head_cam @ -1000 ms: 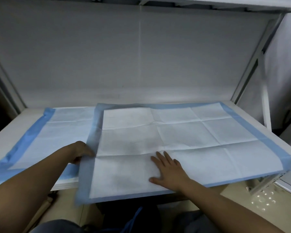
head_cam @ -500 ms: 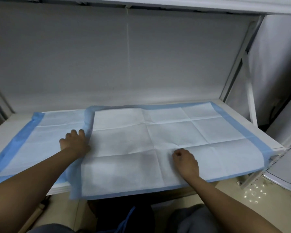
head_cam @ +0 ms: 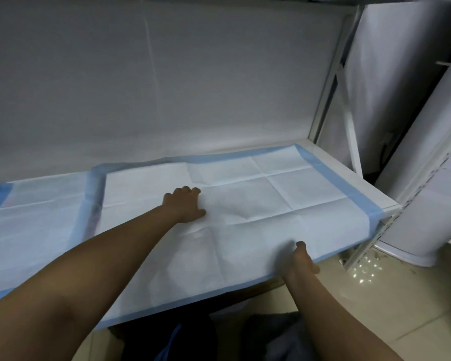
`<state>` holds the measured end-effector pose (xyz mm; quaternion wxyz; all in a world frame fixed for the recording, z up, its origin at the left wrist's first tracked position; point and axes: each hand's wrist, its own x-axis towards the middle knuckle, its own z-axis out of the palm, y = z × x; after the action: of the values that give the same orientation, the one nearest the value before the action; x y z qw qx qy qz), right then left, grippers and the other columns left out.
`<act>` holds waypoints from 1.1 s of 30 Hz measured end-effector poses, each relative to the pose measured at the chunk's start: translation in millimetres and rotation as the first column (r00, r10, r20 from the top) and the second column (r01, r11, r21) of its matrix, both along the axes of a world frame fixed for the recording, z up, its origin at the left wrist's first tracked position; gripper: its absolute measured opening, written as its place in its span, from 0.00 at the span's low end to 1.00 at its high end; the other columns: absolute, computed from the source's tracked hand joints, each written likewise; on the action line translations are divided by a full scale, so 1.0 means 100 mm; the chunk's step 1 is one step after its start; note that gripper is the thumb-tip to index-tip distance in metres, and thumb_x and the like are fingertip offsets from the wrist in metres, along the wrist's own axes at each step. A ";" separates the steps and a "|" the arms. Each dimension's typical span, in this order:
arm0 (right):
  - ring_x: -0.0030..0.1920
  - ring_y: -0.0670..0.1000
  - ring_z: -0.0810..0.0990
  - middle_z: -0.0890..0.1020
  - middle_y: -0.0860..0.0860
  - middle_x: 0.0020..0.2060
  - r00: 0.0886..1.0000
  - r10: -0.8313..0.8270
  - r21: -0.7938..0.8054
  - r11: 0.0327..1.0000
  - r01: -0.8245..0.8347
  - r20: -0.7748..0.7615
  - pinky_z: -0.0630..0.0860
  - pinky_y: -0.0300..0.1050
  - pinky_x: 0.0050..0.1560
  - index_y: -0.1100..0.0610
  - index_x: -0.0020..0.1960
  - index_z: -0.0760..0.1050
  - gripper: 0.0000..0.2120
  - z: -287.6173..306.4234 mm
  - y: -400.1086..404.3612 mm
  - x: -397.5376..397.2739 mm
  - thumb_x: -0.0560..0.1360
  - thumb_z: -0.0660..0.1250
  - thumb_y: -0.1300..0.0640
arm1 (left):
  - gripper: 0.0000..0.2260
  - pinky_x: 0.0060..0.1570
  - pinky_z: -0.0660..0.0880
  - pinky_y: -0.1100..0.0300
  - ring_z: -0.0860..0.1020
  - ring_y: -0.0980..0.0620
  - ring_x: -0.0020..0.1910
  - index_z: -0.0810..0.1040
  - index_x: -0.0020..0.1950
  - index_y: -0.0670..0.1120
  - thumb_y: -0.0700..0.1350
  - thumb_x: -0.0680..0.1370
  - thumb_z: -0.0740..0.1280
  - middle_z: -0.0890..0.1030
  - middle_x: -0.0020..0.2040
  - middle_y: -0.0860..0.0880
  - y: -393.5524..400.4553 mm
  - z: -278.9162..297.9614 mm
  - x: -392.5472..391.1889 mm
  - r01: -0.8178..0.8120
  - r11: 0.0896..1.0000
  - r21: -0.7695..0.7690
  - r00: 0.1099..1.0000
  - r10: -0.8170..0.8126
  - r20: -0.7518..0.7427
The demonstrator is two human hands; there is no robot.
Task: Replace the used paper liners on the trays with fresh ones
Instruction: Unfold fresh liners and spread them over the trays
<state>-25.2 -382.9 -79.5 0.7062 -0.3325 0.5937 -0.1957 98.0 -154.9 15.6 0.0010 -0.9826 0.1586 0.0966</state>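
Liner point(head_cam: 258, 204) in white paper with a blue border lies unfolded on the white tray point(head_cam: 362, 188), its long axis running from 8 o'clock to 2 o'clock across the view, the far right corner pointing toward 1 o'clock. Fold creases divide it into rectangles. Its near edge overhangs the front of the tray, and its left border overlaps a second liner point(head_cam: 37, 225) of the same kind that lies toward 9 o'clock and is cut off by the left edge of the picture.

The left hand point(head_cam: 184, 205) rests on the middle of the liner, palm down, fingers bent a little at the tips and pressing on the paper. The right hand point(head_cam: 301, 259) is at the near edge toward 5 o'clock; its thumb lies on top of the paper and the fingers go under the overhang, pinching the edge. The fingers below are hidden by the sheet. The two hands are well apart.

The tray is mostly covered; only a bare strip shows along the right side, at 3 o'clock. How far it reaches under the left sheet cannot be seen.

Behind, at 12 o'clock, is a plain grey-white back panel point(head_cam: 193, 87). A white metal frame point(head_cam: 331, 87) rises at 2 o'clock, with a white cabinet point(head_cam: 427, 178) beyond it at 3 o'clock. Pale floor tiles point(head_cam: 375, 308) show at 5 o'clock, with bright flecks of light. Dark clothing at 6 o'clock is too dim to make out
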 end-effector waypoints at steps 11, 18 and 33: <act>0.49 0.50 0.76 0.77 0.50 0.50 0.900 -0.018 0.141 0.989 -0.048 0.436 0.71 0.49 0.58 0.50 0.60 0.71 0.15 0.20 0.39 -0.30 0.76 0.63 0.46 | 0.31 0.68 0.60 0.49 0.60 0.43 0.73 0.53 0.77 0.49 0.58 0.78 0.61 0.59 0.75 0.44 -0.19 -0.04 -0.21 0.074 0.996 0.055 0.989 -0.066 -0.134; 0.50 0.52 0.79 0.81 0.53 0.51 0.829 0.168 0.041 0.974 -0.224 0.534 0.76 0.48 0.53 0.53 0.60 0.76 0.18 0.45 0.34 -0.18 0.73 0.67 0.47 | 0.33 0.69 0.59 0.49 0.59 0.43 0.74 0.52 0.78 0.49 0.58 0.78 0.61 0.58 0.76 0.45 -0.15 0.02 -0.22 0.052 0.996 0.073 0.987 -0.040 -0.158; 0.47 0.49 0.80 0.80 0.51 0.48 0.837 0.292 -0.278 0.944 -0.175 0.463 0.76 0.42 0.45 0.55 0.55 0.73 0.10 0.62 0.17 0.42 0.75 0.68 0.55 | 0.30 0.70 0.59 0.47 0.59 0.43 0.74 0.54 0.77 0.51 0.58 0.79 0.60 0.57 0.77 0.46 -0.72 0.10 1.05 0.075 0.988 0.137 0.996 -0.069 -0.051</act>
<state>17.2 -365.5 -17.0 0.8115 -0.4187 0.3202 -0.2524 202.9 -226.6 25.6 0.0691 -0.9713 0.1868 0.1301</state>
